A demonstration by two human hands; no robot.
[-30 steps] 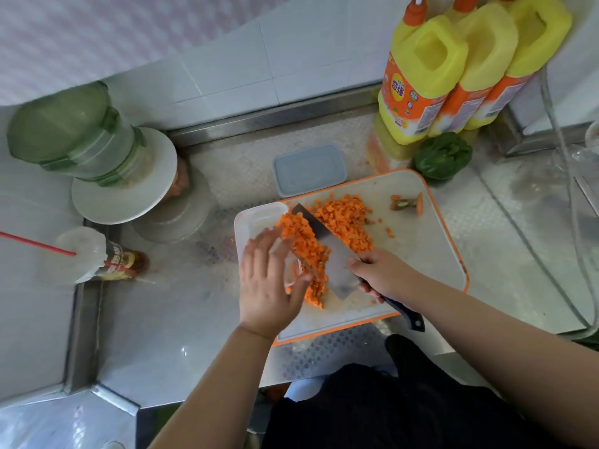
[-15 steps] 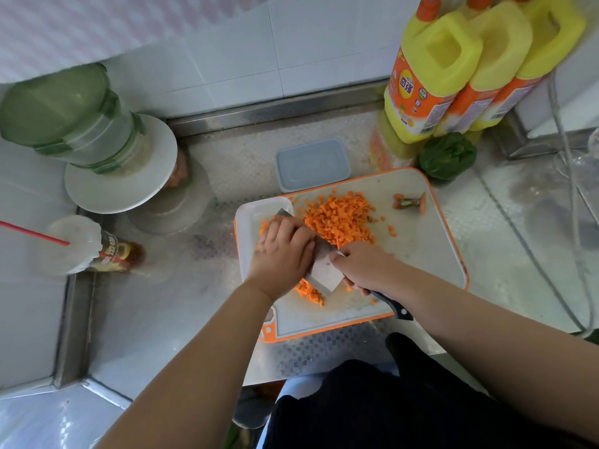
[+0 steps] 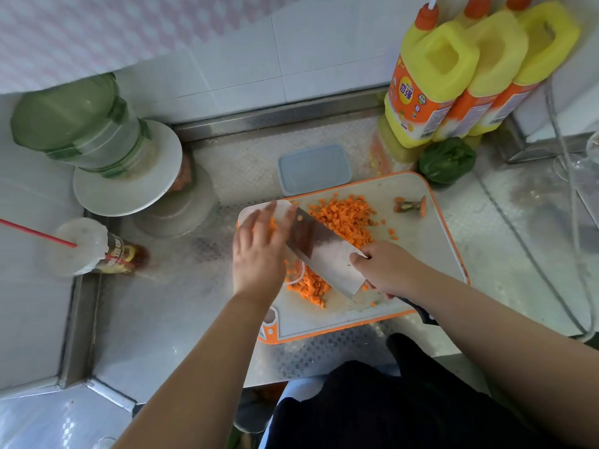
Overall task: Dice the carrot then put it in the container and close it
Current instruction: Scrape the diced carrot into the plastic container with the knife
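Note:
Diced carrot [image 3: 343, 218] lies in a heap on the white, orange-rimmed cutting board [image 3: 431, 247], with a smaller pile [image 3: 309, 286] nearer me. A clear container [image 3: 256, 212] sits on the board's left end and holds some carrot pieces. My left hand [image 3: 257, 254] hovers over it with fingers spread, blurred by motion. My right hand [image 3: 387, 270] grips the handle of a cleaver [image 3: 324, 251], whose flat blade is tilted above the container's edge. The container's blue-grey lid [image 3: 314, 168] lies behind the board. A carrot stub [image 3: 410, 205] rests at the board's far right.
Three yellow detergent jugs [image 3: 434, 82] and a green pepper [image 3: 447, 160] stand at the back right. A green water bottle on a white plate [image 3: 97, 134] and a cup with a red straw [image 3: 81, 244] sit to the left. A hose [image 3: 564, 189] runs along the right.
My left hand pushed the carrot pieces off the cleaver blade toward the container and now has its fingers spread. The blade is bare of carrot.

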